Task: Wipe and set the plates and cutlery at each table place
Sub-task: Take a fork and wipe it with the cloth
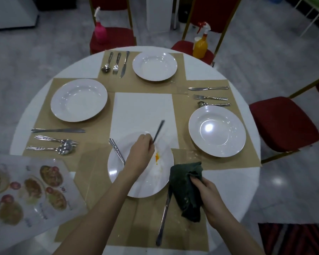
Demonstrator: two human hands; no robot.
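My left hand (141, 147) pinches a slim steel utensil (158, 130) over the stained white plate (136, 184) nearest me, its long axis pointing up-right and away, while my right hand (208, 195), just right of the plate, grips the dark green cloth (185, 188).

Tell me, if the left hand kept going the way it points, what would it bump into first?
The left hand points up and right across the dirty plate. Past the rim lies bare white table, so the way looks free there, though height is hard to judge.
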